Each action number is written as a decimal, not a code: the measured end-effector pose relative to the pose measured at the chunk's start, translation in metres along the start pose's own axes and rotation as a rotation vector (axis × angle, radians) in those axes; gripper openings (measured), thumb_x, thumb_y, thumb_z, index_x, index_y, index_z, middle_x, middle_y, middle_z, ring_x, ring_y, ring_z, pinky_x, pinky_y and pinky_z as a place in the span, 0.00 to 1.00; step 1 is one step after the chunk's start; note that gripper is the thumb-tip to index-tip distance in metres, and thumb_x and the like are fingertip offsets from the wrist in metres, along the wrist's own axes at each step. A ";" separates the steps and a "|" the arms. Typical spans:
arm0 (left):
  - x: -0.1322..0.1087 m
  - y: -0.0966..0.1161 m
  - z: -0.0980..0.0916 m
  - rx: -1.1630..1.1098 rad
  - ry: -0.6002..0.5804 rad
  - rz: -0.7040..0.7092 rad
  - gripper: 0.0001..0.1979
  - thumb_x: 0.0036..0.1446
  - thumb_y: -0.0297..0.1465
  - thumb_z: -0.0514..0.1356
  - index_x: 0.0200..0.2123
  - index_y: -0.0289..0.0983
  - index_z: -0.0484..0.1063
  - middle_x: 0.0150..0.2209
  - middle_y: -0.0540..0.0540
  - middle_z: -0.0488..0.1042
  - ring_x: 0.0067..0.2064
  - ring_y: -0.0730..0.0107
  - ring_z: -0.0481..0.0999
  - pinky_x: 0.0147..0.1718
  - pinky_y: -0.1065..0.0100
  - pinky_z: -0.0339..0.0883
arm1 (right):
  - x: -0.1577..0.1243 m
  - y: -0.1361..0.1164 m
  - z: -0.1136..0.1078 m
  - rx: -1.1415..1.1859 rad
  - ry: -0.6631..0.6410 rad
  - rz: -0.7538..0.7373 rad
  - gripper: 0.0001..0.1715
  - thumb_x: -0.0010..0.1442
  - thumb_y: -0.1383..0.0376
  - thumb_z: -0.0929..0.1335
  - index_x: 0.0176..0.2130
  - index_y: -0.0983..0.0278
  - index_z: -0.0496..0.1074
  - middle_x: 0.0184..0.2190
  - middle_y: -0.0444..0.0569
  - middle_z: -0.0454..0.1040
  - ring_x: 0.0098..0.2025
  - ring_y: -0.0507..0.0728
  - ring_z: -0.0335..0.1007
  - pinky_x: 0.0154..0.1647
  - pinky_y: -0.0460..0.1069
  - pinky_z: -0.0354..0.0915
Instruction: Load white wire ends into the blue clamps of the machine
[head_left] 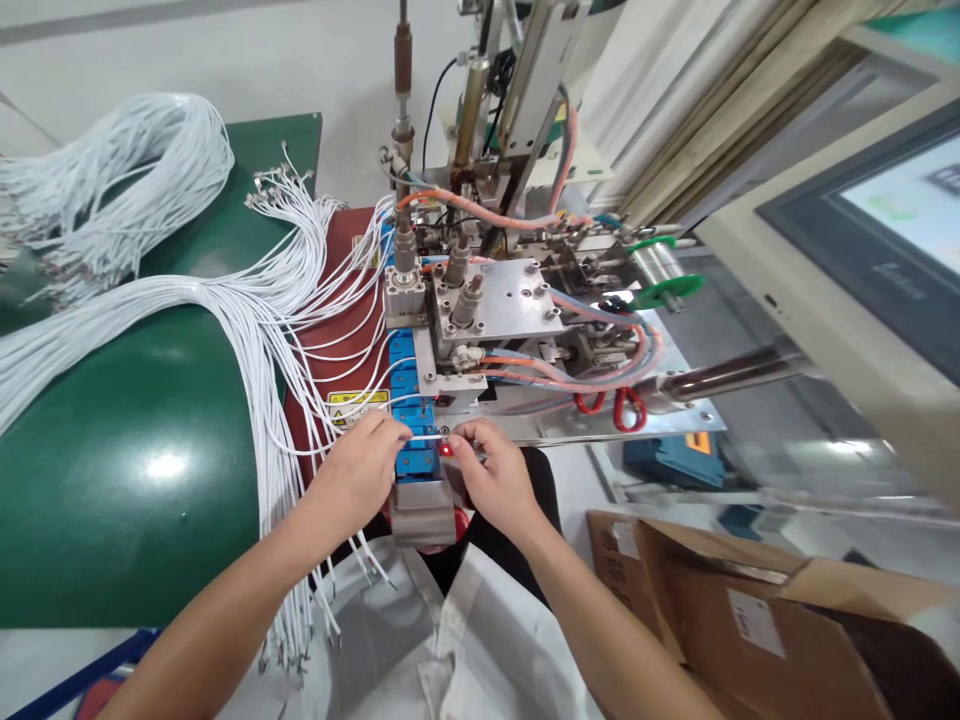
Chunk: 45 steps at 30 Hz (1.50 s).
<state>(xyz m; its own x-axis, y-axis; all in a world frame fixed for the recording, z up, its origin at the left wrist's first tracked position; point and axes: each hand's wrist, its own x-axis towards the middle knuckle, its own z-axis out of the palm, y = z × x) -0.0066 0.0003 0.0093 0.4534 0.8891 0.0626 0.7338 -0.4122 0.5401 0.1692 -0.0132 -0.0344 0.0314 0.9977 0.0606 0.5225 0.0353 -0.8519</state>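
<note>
Between my two hands a short stretch of white cable (426,437) runs level across a blue clamp block (417,462). My left hand (365,456) pinches the cable on the left side of the block. At the cable's right end the fingers of my right hand (489,468) are closed together, hiding the tip. A small red light (446,450) glows just below that end. Several more blue blocks (403,383) line the machine's left edge, with white cables leading into them from the left.
A long bundle of white cables (202,292) lies over the green table (135,480), and a coiled bundle (161,160) sits behind. The metal machine (502,310) carries a wire spool (656,272). At right are a screen (885,200) and a cardboard box (750,610).
</note>
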 end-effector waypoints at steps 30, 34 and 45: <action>-0.004 -0.003 0.006 0.050 -0.038 -0.024 0.12 0.55 0.18 0.46 0.33 0.35 0.66 0.34 0.44 0.67 0.38 0.65 0.68 0.38 0.63 0.65 | 0.007 0.001 0.005 0.061 -0.091 0.146 0.09 0.54 0.65 0.62 0.24 0.62 0.65 0.21 0.44 0.67 0.26 0.54 0.64 0.27 0.47 0.59; -0.003 -0.005 0.008 0.034 -0.025 -0.018 0.11 0.55 0.18 0.47 0.34 0.35 0.66 0.34 0.44 0.67 0.39 0.65 0.68 0.39 0.63 0.65 | 0.008 0.002 0.005 0.063 -0.090 0.130 0.09 0.54 0.64 0.62 0.24 0.63 0.64 0.22 0.44 0.67 0.26 0.54 0.63 0.27 0.47 0.59; -0.003 -0.006 0.007 -0.008 -0.014 -0.035 0.11 0.55 0.19 0.48 0.34 0.36 0.66 0.34 0.45 0.66 0.38 0.67 0.68 0.39 0.63 0.65 | 0.005 -0.002 0.001 -0.012 -0.100 0.079 0.09 0.55 0.65 0.61 0.24 0.62 0.64 0.22 0.45 0.67 0.29 0.55 0.64 0.28 0.47 0.58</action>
<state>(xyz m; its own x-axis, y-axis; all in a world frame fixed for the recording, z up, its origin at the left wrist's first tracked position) -0.0087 -0.0014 0.0001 0.4350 0.8999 0.0319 0.7450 -0.3796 0.5485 0.1673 -0.0085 -0.0330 -0.0119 0.9982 -0.0588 0.5318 -0.0435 -0.8457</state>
